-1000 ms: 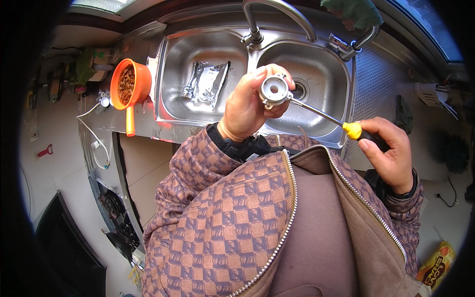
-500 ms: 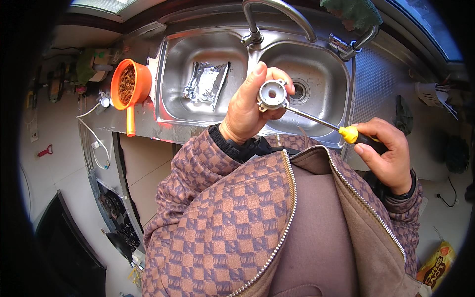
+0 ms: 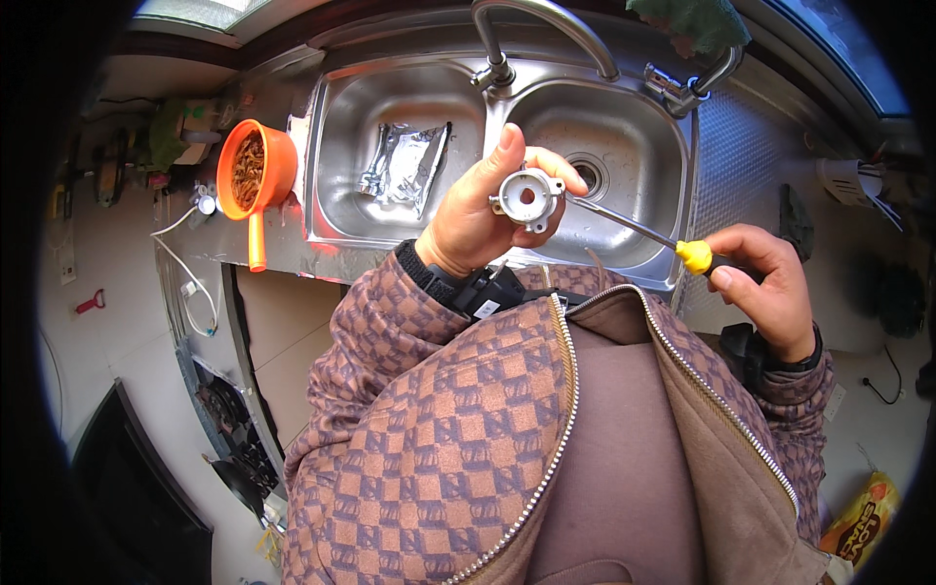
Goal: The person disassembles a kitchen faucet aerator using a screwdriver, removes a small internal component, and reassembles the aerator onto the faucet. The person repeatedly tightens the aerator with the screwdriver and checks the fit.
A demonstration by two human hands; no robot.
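Your open brown checked jacket [image 3: 429,439] is nearest, with a plain brown shirt [image 3: 634,458] showing between its zips. Just beyond it, your right hand [image 3: 775,297] grips a screwdriver [image 3: 694,256] by its dark handle, thumb and fingers closed around it behind the yellow collar. The shaft slants up and left toward your other hand, and its end meets the right side of the work beside your fingertips; you cannot tell from this angle whether it is seated in anything.

Your left hand [image 3: 466,216] holds a round grey metal part [image 3: 527,210] in front of the sink's right bowl. Your fingers curl behind and around it, while your thumb points up beside it. The part's open face is turned up toward you, showing a hole in the middle and small lugs around the rim.

Below and past your hands is the two-bowl steel sink [image 3: 629,132]. A crumpled silver packet [image 3: 408,171] lies in its left bowl; the right bowl has a drain [image 3: 589,175]. To the left of the sink, an orange pan [image 3: 285,166] holds brown strips [image 3: 248,168], its handle pointing toward your side. At the back, a curved tap [image 3: 585,39] rises near the divider, and a second tap [image 3: 675,90] stands farther right, near a green cloth [image 3: 692,24].
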